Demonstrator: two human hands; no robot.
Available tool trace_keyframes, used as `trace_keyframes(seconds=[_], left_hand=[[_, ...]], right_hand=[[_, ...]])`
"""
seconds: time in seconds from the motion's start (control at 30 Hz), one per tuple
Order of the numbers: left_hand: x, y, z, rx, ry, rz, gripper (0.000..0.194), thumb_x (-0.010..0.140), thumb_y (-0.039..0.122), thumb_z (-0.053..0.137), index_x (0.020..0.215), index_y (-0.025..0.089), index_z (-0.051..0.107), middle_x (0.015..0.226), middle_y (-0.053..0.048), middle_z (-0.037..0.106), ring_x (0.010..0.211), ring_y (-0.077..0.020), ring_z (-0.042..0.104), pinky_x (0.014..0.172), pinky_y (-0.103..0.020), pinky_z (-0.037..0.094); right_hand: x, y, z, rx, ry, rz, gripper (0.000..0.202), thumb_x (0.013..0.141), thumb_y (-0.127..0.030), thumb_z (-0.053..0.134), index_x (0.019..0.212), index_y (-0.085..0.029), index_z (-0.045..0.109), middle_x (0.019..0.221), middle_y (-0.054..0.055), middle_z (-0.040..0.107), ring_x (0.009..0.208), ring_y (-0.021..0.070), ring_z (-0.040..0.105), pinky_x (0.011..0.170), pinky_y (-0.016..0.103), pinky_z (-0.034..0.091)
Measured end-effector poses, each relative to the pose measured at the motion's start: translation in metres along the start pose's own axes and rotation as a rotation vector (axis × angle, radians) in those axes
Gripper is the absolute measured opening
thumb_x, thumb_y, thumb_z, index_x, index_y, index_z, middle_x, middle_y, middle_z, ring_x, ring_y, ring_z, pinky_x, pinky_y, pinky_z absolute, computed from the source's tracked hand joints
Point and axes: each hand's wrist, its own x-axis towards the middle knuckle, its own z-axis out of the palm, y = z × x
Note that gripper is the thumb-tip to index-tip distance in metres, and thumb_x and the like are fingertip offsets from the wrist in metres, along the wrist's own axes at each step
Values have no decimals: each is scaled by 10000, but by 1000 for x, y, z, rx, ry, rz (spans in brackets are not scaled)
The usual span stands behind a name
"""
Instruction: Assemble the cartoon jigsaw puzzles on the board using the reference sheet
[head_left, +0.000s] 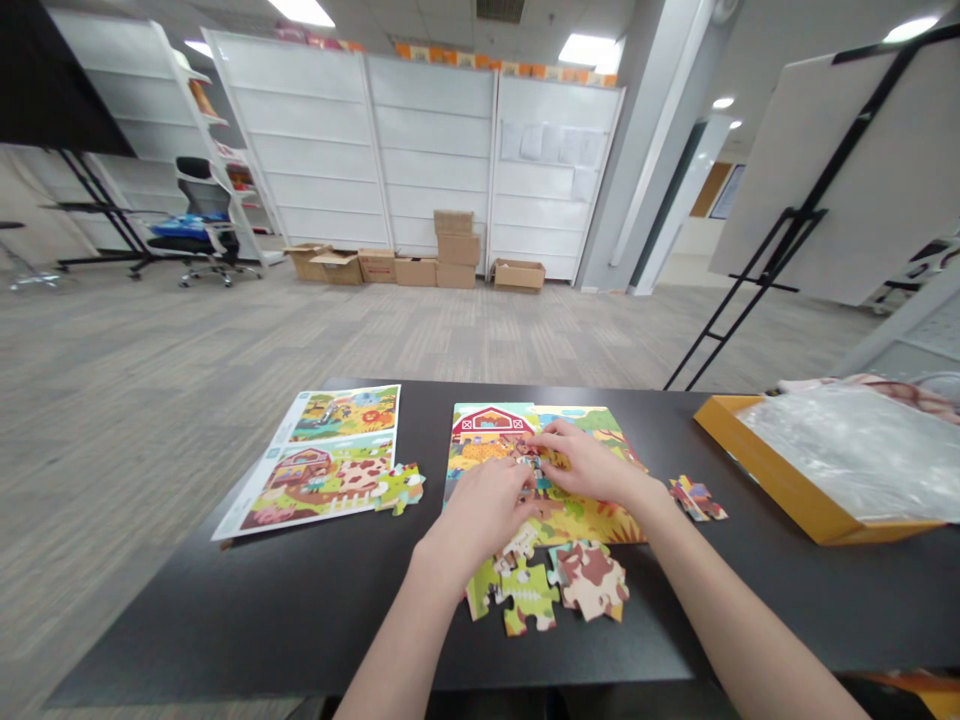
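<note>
A jigsaw puzzle (480, 425) lies partly assembled on a colourful board, its upper left showing a red barn. My left hand (487, 500) bends over the puzzle's lower left part, fingers closed on a jigsaw piece (531, 462) with a small figure printed on it. From the other side, my right hand (581, 462) pinches at the same piece with its fingertips. Both hands cover part of the picture. Just below, toward me, loose green pieces (529, 595) lie beside a small stack of brown-and-white cow pieces (592, 580).
On the left a printed reference sheet (322, 470) lies under a few green pieces (399, 488) at its edge. A loose brown-purple cluster of pieces (697, 498) sits right of the board. Beyond it stands a yellow box (795, 490) holding clear plastic wrap (862, 450). The black table's (300, 620) edge is near me.
</note>
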Motion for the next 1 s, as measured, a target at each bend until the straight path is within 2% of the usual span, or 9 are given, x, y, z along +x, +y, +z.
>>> trace_keyframes(seconds=[0.43,0.6,0.7,0.83,1.0], left_hand=[[1,-4,5,18,27,20,194,917,404,660,905,210,668,951,-58,729,939,-266,678,789,-343,496],[0,-3,5,10,31,26,183,916,391,663,935,209,670,964,-59,730,954,-265,679,794,-343,501],[1,-5,7,-12,48,18,207,920,397,658,1006,208,668,1003,-66,728,971,-266,681,799,-345,505],[4,-7,9,-38,65,3,187,917,348,658,1046,212,665,1072,-71,718,994,-262,678,811,-343,505],[8,-7,10,-34,64,-22,155,904,316,662,1013,205,666,1066,-80,718,988,-261,673,821,-345,504]], right_hand=[[1,4,7,-29,12,-21,503,833,-97,581,1303,-251,671,1144,114,592,1094,261,581,989,432,492],[1,3,1,-39,20,-12,458,848,-128,575,1290,-212,662,1156,122,632,1103,261,592,993,417,477],[0,5,-7,-31,52,63,342,890,-177,549,1204,-182,685,1071,107,691,984,235,637,899,368,494],[-2,11,-12,-10,2,158,214,908,-196,514,902,-185,728,822,41,715,726,170,624,701,284,452],[-2,12,-10,4,-45,172,178,886,-212,553,862,-182,727,759,27,712,650,149,603,632,260,409]])
